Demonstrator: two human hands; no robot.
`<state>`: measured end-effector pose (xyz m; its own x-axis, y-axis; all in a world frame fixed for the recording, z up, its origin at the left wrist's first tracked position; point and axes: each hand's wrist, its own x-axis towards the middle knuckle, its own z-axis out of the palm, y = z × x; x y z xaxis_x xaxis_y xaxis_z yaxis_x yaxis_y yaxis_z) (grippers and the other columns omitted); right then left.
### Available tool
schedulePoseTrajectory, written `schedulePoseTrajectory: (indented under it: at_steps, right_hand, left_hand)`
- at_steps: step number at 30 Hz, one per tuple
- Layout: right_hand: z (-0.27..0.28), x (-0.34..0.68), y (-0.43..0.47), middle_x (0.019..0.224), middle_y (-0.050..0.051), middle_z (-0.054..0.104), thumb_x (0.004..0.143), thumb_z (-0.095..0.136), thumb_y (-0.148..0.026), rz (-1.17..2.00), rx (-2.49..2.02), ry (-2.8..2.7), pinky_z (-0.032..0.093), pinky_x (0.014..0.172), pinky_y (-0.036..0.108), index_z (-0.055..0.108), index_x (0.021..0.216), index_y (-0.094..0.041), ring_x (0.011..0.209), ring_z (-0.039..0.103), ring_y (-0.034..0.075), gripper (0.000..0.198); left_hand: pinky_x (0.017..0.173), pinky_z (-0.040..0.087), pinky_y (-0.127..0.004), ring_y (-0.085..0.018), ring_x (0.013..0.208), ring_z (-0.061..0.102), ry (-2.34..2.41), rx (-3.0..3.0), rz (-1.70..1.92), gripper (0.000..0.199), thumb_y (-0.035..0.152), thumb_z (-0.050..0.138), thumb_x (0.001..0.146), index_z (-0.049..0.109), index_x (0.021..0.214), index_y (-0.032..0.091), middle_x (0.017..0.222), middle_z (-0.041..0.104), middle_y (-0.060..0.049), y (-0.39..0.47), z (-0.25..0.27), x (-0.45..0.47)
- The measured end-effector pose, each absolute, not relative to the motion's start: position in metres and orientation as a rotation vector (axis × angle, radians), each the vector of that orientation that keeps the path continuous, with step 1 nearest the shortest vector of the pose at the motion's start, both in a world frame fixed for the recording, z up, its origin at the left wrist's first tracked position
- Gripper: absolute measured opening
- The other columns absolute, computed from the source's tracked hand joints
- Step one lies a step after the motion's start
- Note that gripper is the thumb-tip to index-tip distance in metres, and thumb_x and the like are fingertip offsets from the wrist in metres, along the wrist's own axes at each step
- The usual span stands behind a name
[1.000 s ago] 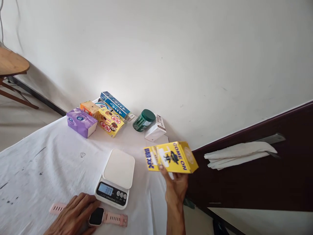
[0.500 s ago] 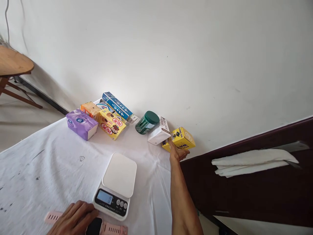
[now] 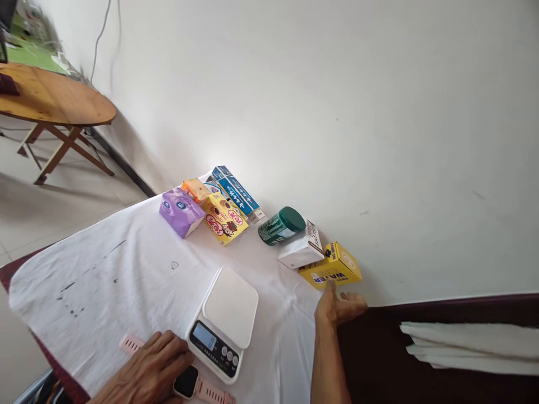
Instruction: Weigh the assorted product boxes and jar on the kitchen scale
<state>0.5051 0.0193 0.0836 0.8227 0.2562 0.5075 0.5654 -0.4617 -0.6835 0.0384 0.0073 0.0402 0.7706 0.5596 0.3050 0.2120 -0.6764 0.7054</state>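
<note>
My left hand lies on the white cloth with its fingers loosely stretched out, against the lower left corner of a white kitchen scale. Partly under it is a smartwatch with a pink strap. The scale's display is lit and its platform bears nothing. At the right edge of the table my right hand is open, fingers apart, just below a yellow box; whether a fingertip touches it I cannot tell. Left of this box are a white box and a green-lidded canister leaning over it.
Farther left stand a purple tissue pack, an orange pack, a yellow snack box and blue toothpaste boxes. A wall runs behind the table. Beyond it at left is a round wooden table; a white cloth hangs at right.
My right hand has drawn back from the yellow box, its fingers coming away from the box's side. The view has swung left, and my left hand stays beside the scale.
</note>
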Motion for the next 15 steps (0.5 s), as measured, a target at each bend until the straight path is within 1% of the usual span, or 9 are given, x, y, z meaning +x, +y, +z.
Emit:
schedulePoseTrajectory:
  at_steps: [2,3,5,6,8,10,11,13,15]
  right_hand:
    - [0.087,0.467,0.024,0.137,0.023,0.048,0.083,0.065,-0.064,-0.549,-1.910,-0.610,0.057,0.094,0.055,0.044,0.133,-0.019,0.128,0.055,0.039,0.071]
    - [0.089,0.444,0.030,0.133,0.021,0.052,0.082,0.069,-0.061,-0.553,-1.809,-0.691,0.059,0.090,0.050,0.047,0.129,-0.020,0.124,0.058,0.036,0.067]
    - [0.093,0.393,0.048,0.122,0.015,0.061,0.085,0.071,-0.058,-0.415,-1.688,-0.901,0.060,0.084,0.044,0.055,0.119,-0.021,0.110,0.065,0.030,0.053]
    - [0.096,0.368,0.060,0.119,0.013,0.064,0.088,0.070,-0.056,-0.306,-1.655,-1.021,0.060,0.083,0.042,0.058,0.117,-0.021,0.105,0.067,0.028,0.048]
    - [0.102,0.320,0.087,0.118,0.011,0.067,0.090,0.070,-0.053,-0.109,-1.559,-1.257,0.059,0.085,0.040,0.061,0.117,-0.021,0.103,0.068,0.026,0.043]
    - [0.105,0.280,0.115,0.123,0.012,0.068,0.090,0.071,-0.053,0.103,-1.495,-1.463,0.059,0.089,0.040,0.060,0.124,-0.022,0.112,0.067,0.027,0.047]
    - [0.104,0.264,0.129,0.127,0.014,0.067,0.089,0.071,-0.054,0.173,-1.484,-1.528,0.058,0.092,0.041,0.058,0.129,-0.021,0.115,0.066,0.027,0.053]
    - [0.097,0.239,0.155,0.135,0.018,0.063,0.086,0.073,-0.056,0.230,-1.508,-1.610,0.055,0.100,0.046,0.051,0.138,-0.018,0.123,0.063,0.030,0.068]
    - [0.088,0.223,0.177,0.140,0.022,0.059,0.083,0.076,-0.054,0.200,-1.600,-1.632,0.048,0.109,0.052,0.047,0.141,-0.015,0.130,0.057,0.035,0.076]
  left_hand:
    - [0.089,0.054,-0.034,-0.023,0.098,0.064,0.569,2.267,0.693,0.046,0.020,0.073,0.092,0.061,0.134,0.035,0.113,0.073,-0.001,0.007,0.039,0.038]
    - [0.091,0.053,-0.035,-0.024,0.100,0.064,0.568,2.262,0.691,0.045,0.020,0.072,0.092,0.060,0.133,0.034,0.114,0.072,-0.002,0.006,0.038,0.038]
    - [0.094,0.051,-0.037,-0.025,0.103,0.062,0.569,2.260,0.688,0.045,0.020,0.072,0.092,0.060,0.133,0.033,0.116,0.071,-0.003,0.005,0.038,0.037]
    - [0.095,0.050,-0.037,-0.025,0.104,0.061,0.572,2.256,0.685,0.045,0.019,0.072,0.091,0.060,0.133,0.032,0.117,0.070,-0.003,0.004,0.037,0.037]
    - [0.093,0.049,-0.037,-0.025,0.104,0.060,0.579,2.243,0.684,0.043,0.019,0.071,0.091,0.060,0.131,0.031,0.117,0.069,-0.004,0.002,0.036,0.036]
    - [0.090,0.048,-0.037,-0.025,0.102,0.058,0.585,2.239,0.689,0.038,0.022,0.072,0.091,0.061,0.126,0.030,0.115,0.068,-0.004,0.001,0.032,0.037]
    - [0.089,0.048,-0.037,-0.025,0.101,0.058,0.586,2.247,0.691,0.035,0.025,0.072,0.092,0.061,0.124,0.029,0.114,0.068,-0.004,0.001,0.027,0.039]
    - [0.087,0.047,-0.037,-0.025,0.099,0.057,0.565,2.284,0.685,0.034,0.033,0.074,0.092,0.060,0.123,0.028,0.114,0.067,-0.004,0.001,0.014,0.043]
    - [0.083,0.046,-0.037,-0.025,0.097,0.057,0.530,2.339,0.678,0.038,0.042,0.075,0.091,0.059,0.121,0.026,0.113,0.067,-0.005,0.002,-0.002,0.049]
